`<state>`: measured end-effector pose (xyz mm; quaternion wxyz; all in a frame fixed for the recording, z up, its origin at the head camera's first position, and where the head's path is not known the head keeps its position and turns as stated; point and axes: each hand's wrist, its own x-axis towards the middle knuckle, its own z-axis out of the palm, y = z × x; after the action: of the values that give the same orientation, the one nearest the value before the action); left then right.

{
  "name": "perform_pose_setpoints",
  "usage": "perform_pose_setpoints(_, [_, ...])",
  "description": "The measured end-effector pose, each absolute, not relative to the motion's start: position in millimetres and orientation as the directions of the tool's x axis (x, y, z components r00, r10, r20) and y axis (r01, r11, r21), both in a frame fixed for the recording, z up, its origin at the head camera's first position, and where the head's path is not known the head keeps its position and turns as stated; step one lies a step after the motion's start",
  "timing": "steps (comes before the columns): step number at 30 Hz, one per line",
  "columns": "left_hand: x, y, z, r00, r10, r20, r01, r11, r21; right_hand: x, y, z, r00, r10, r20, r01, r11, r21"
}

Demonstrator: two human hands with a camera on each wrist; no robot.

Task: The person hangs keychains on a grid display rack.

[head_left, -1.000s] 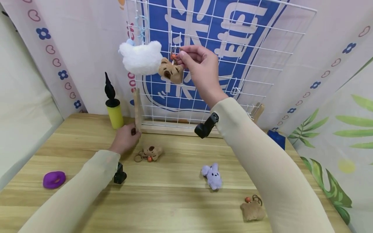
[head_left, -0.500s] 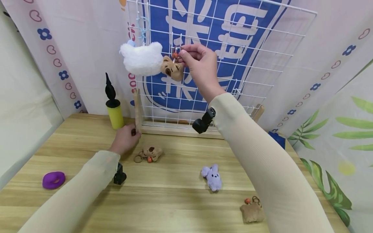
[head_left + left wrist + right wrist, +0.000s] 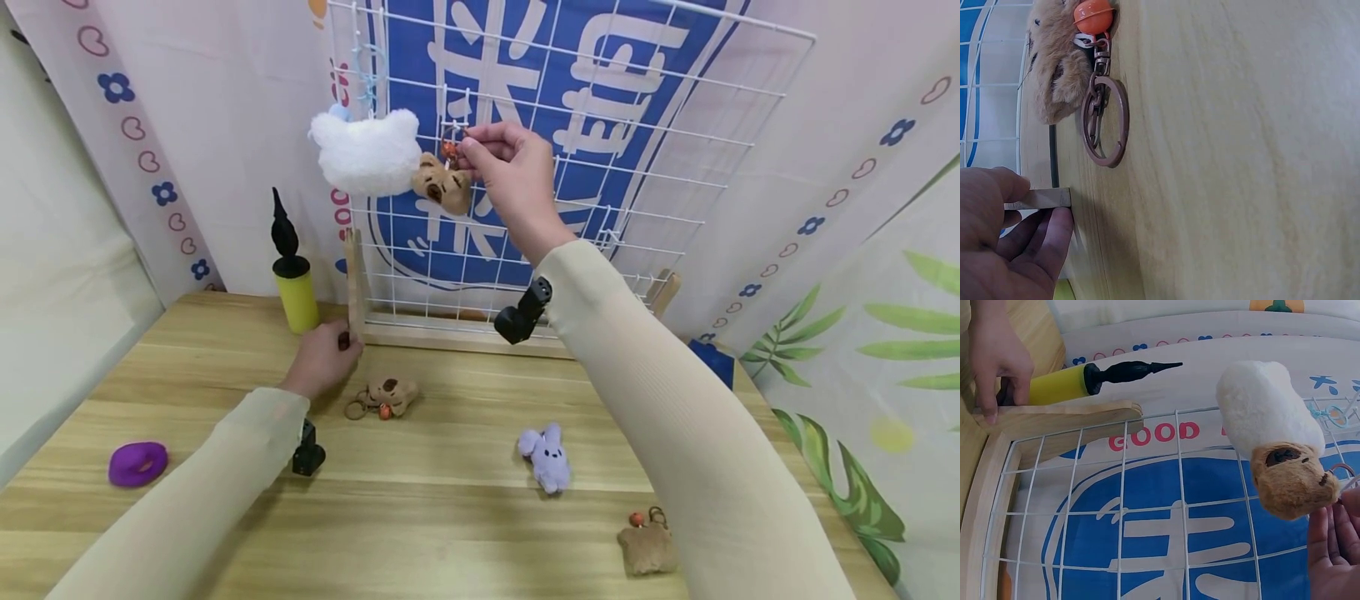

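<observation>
My right hand pinches the metal fittings of a brown plush bear keychain with an orange bell, in front of the white wire grid. Its ring is at a hook on the grid; whether it is over the hook I cannot tell. Against the bear hangs a white plush keychain on a light blue clasp. Down at the left, my left hand grips the wooden foot of the grid's stand between thumb and fingers. Beside that hand lies another brown plush keychain, its ring flat on the table.
A lavender plush rabbit and a brown plush keychain lie on the table's right half. Behind my left hand stands a yellow pump with a black nozzle. A purple ring-shaped object is far left, a blue object back right.
My right hand has shifted very slightly, and the bear keychain has swung a little right, then back. My left hand stays on the wooden foot.
</observation>
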<state>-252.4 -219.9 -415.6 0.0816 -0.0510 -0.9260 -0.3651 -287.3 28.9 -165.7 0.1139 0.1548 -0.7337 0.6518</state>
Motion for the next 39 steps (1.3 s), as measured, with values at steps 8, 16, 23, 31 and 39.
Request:
perform_pose_setpoints(8, [-252.5, -219.6, -415.6, -0.981, 0.037, 0.190, 0.157, 0.727, 0.669, -286.3, 31.6, -166.5, -0.934, -0.084, 0.347, -0.355, 0.124, -0.927])
perform_pose_setpoints(16, [-252.8, -219.5, -414.4, -0.982, 0.038, 0.182, 0.152, 0.729, 0.668, -283.8, 37.3, -171.4, -0.938, -0.111, 0.329, -0.343, 0.151, -0.927])
perform_pose_setpoints(23, [-252.1, -218.3, -413.2, -0.985, 0.038, 0.167, 0.142, 0.725, 0.674, -280.6, 47.7, -187.8, -0.935, -0.158, 0.316, -0.345, 0.214, -0.914])
perform_pose_setpoints(31, [-253.3, -219.8, -415.0, -0.984, 0.039, 0.171, 0.146, 0.725, 0.673, -270.5, 54.2, -218.9, -0.929, -0.248, 0.274, -0.330, 0.225, -0.917])
perform_pose_setpoints(39, [-252.5, -220.1, -415.3, -0.977, 0.052, 0.206, 0.179, 0.724, 0.666, -262.6, 46.2, -263.3, -0.902, -0.378, 0.206, -0.345, 0.350, -0.871])
